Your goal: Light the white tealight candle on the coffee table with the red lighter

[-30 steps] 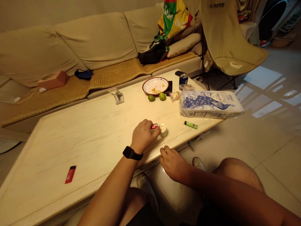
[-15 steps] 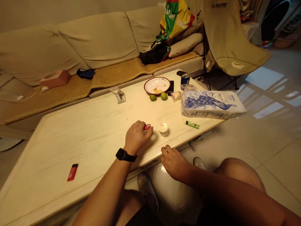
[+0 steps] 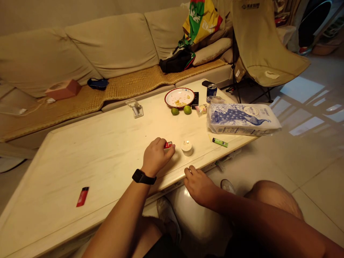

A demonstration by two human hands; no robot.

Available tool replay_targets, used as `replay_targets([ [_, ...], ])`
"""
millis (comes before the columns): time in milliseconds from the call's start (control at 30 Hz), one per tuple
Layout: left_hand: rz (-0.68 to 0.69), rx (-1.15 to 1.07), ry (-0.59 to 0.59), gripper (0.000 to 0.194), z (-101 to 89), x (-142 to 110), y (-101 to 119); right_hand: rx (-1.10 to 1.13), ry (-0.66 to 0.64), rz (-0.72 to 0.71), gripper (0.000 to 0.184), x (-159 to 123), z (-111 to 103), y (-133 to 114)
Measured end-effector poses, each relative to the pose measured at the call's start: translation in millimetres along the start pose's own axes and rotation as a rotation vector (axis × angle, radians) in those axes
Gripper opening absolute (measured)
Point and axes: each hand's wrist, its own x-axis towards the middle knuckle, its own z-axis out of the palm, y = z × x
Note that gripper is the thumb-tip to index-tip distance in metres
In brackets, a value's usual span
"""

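Observation:
My left hand [image 3: 157,156], with a black watch on its wrist, is closed around a red lighter [image 3: 168,144] over the table; only the lighter's metal-topped end shows. Just right of it stands a small white candle [image 3: 187,148] in a short cup; I cannot tell whether it burns. My right hand [image 3: 199,184] rests at the table's front edge, fingers curled in, and whatever they may hold is hidden. A green lighter [image 3: 220,142] lies to the right of the candle. Another red lighter [image 3: 82,196] lies at the table's front left.
On the pale table [image 3: 107,154] are a red-rimmed plate [image 3: 179,97] with scraps, two limes [image 3: 187,110], a blue can [image 3: 211,90], a tissue pack [image 3: 243,118] overhanging the right edge, and an opened blister package [image 3: 134,109]. Behind stand a sofa [image 3: 113,46] and a folding chair [image 3: 263,50].

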Motion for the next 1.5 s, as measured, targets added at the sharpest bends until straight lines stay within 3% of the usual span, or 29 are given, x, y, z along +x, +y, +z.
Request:
replay_targets([
  [1500,0.013,-0.012,0.006,0.029,0.6,0.0,-0.8,-0.018,0.001,0.008,0.012,0.5,3.3,-0.6],
])
